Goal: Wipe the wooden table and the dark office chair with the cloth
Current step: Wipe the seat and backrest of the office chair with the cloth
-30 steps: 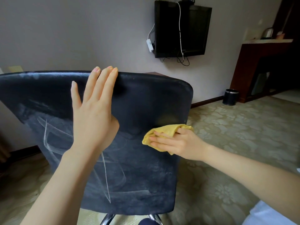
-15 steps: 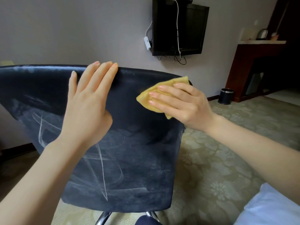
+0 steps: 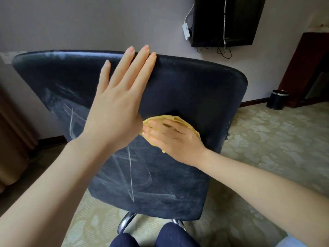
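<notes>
Nearest the camera, below the dark office chair, the person's knees in dark trousers sit just short of the chair's chrome base. The chair's backrest faces the camera, its dark surface streaked with pale scratch lines and dusty smears. The left hand lies flat against the upper middle of the backrest, fingers straight and slightly spread, with the fingertips reaching the top edge. Just right of that hand's heel, the right hand presses the yellow cloth against the middle of the backrest with fingers laid out flat; the cloth is bunched under the palm and shows around the fingers. A pale floral carpet spreads under and to the right of the chair. Further right of the chair, by the wall, stands a small dark waste bin beside a reddish wooden cabinet. Above the chair's right corner hangs a wall-mounted television with a white adapter and dangling cables.
</notes>
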`<state>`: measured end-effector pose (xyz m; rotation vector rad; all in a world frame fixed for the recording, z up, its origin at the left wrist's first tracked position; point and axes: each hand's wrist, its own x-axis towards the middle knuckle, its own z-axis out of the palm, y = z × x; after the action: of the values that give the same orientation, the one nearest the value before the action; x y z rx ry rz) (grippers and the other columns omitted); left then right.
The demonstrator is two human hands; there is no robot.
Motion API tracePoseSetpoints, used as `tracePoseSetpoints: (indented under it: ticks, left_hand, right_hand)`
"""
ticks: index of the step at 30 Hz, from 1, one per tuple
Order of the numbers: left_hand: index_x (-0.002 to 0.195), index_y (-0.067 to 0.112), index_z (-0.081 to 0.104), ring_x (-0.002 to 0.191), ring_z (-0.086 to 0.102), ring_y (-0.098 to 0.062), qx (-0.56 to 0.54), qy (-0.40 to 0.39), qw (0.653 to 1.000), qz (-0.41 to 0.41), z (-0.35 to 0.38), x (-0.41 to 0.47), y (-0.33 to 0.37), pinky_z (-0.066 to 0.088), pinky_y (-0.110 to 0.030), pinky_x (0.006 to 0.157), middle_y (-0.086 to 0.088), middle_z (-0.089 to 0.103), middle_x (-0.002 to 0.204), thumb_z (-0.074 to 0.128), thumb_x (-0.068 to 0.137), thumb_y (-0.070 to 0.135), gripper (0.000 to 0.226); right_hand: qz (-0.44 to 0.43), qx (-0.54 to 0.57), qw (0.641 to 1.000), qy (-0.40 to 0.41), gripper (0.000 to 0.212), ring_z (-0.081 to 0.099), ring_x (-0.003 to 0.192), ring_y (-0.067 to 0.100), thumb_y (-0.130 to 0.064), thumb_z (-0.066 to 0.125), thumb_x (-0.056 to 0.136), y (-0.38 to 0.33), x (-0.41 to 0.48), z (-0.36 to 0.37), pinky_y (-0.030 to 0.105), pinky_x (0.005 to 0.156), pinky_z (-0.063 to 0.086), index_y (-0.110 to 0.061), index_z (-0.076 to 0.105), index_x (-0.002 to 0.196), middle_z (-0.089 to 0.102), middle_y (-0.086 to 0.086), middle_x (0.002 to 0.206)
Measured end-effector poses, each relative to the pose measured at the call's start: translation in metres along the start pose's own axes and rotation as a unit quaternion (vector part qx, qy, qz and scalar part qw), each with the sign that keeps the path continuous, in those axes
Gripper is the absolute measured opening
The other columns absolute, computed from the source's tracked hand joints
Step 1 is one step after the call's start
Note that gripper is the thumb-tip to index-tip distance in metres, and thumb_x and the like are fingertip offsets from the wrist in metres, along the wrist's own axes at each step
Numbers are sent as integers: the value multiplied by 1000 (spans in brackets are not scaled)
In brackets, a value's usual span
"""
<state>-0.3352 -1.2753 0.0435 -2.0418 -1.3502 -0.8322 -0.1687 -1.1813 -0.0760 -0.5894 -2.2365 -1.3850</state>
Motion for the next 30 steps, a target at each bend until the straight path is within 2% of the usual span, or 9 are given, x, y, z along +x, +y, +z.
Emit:
tracePoseSetpoints:
  ticks: [2,4,6,8,12,16,19,24,30]
  left_hand:
    - [151,13,14,146,4,-27,45,-12,998,30,6,-14,-4,7,-53,114,-7,9,159,43,65,-4,92]
    - [151,13,14,146,4,-26,96,-34,993,56,13,-31,-12,6,-53,115,-7,7,159,51,64,-7,97]
    - [152,13,16,146,6,-26,135,-58,987,68,19,-46,-20,6,-53,115,-7,9,159,59,61,-8,103]
    - [151,14,18,146,8,-28,154,-74,983,61,23,-55,-27,7,-54,114,-7,11,159,61,60,-7,103]
    - [151,16,19,146,6,-30,171,-90,981,30,24,-63,-36,7,-56,113,-6,10,159,69,61,0,104]
    - [151,17,17,146,5,-31,179,-96,979,15,22,-65,-42,4,-57,113,-7,10,159,67,63,3,102]
    - [152,18,15,146,3,-31,179,-101,979,6,22,-61,-43,3,-57,113,-6,7,159,67,65,5,102]
    - [152,19,13,146,6,-29,160,-102,982,4,23,-56,-35,8,-58,114,-2,7,159,66,70,5,99]
    - [153,21,0,147,1,-22,158,-98,982,-20,22,-53,-35,-3,-56,113,8,-7,155,56,78,7,94]
  right_hand:
    - [-65,27,997,-33,48,49,125,1,-12,31,96,-9,-18,8,23,108,37,-32,57,131,56,-18,133]
    - [-122,52,991,-34,38,53,122,5,-17,51,92,-11,-37,12,24,103,43,-27,62,127,60,-12,130]
    - [-158,65,985,-33,37,57,119,8,-21,68,86,-6,-57,13,25,100,46,-22,65,123,62,-7,128]
    - [-172,62,982,-38,40,58,119,9,-21,73,84,5,-74,11,25,100,47,-20,65,123,61,-5,129]
    - [-149,68,986,-37,46,59,117,11,-15,77,79,31,-91,3,29,99,48,-19,66,123,62,-5,128]
    - [-107,41,993,10,38,59,118,15,-2,58,93,62,-92,-9,33,104,43,-13,58,129,61,-1,129]
    - [-74,6,996,51,45,59,117,19,6,66,85,85,-67,-19,34,98,47,-10,61,127,61,3,129]
    - [-48,-27,989,141,44,51,125,22,5,66,86,100,-9,-32,34,99,41,-9,61,127,58,4,132]
    - [25,-33,972,231,41,48,126,20,0,62,91,75,39,-17,35,111,28,-11,56,130,52,2,136]
